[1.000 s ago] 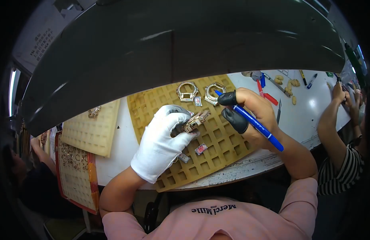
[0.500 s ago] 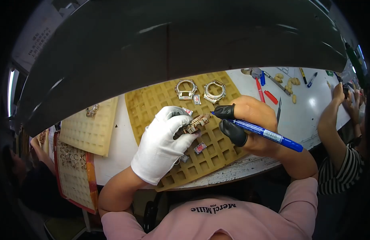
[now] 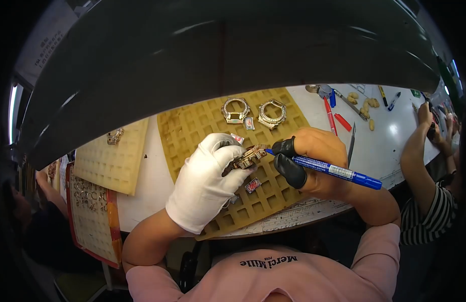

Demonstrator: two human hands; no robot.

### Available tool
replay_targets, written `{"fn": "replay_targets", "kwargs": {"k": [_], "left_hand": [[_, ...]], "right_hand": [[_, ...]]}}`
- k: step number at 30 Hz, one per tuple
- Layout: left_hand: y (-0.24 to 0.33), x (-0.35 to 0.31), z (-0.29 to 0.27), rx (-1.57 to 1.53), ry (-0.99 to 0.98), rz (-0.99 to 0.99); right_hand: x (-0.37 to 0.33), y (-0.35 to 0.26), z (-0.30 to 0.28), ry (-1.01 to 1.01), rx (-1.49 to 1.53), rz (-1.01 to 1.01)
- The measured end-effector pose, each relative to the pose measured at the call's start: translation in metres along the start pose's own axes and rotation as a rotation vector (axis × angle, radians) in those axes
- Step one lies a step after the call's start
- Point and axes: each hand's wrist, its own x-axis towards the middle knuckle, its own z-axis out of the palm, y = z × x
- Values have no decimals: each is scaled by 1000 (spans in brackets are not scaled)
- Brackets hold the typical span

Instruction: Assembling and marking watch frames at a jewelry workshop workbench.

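Note:
In a white glove, my left hand (image 3: 205,181) pinches a gold watch case (image 3: 251,156) set with stones, tilted on its side above the yellow gridded pad (image 3: 192,121). My right hand (image 3: 313,158), black covers on its thumb and forefinger, grips a blue marker pen (image 3: 339,172). The pen's tip meets or nearly meets the right end of the case. Two more stone-set watch cases lie on the far part of the pad, a left one (image 3: 236,110) and a right one (image 3: 272,114). Small red-and-white tags, including one tag (image 3: 252,185), lie around my left hand.
A dark hood (image 3: 233,45) hangs low over the bench. At the left lie a paler gridded pad (image 3: 107,166) and a red-edged tray (image 3: 94,216) of small rings. Rightward are a red marker (image 3: 329,113), a craft knife (image 3: 352,143) and peanuts (image 3: 364,108). Other people sit at both sides.
The pen tip and the watch case have come closer together, my right hand shifting slightly left. Both hands keep their holds.

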Motion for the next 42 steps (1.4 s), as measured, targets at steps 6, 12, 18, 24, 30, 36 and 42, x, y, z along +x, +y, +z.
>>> {"fn": "replay_targets", "kwargs": {"k": [6, 12, 18, 24, 30, 36, 42], "left_hand": [[0, 1, 0, 25, -15, 2], [-2, -2, 2, 54, -25, 27], [-3, -1, 4, -70, 7, 1], [-1, -1, 4, -62, -10, -12], [-2, -2, 3, 2, -10, 13], [-3, -2, 2, 39, -18, 42], [-4, -2, 4, -49, 15, 32]], "right_hand": [[0, -1, -1, -34, -12, 18], [0, 1, 3, -19, -2, -7], [1, -1, -2, -50, -33, 4], [0, 1, 2, -32, -9, -24], [1, -1, 2, -45, -23, 3], [1, -2, 3, -25, -20, 7], [1, -1, -2, -65, -57, 9]]}}
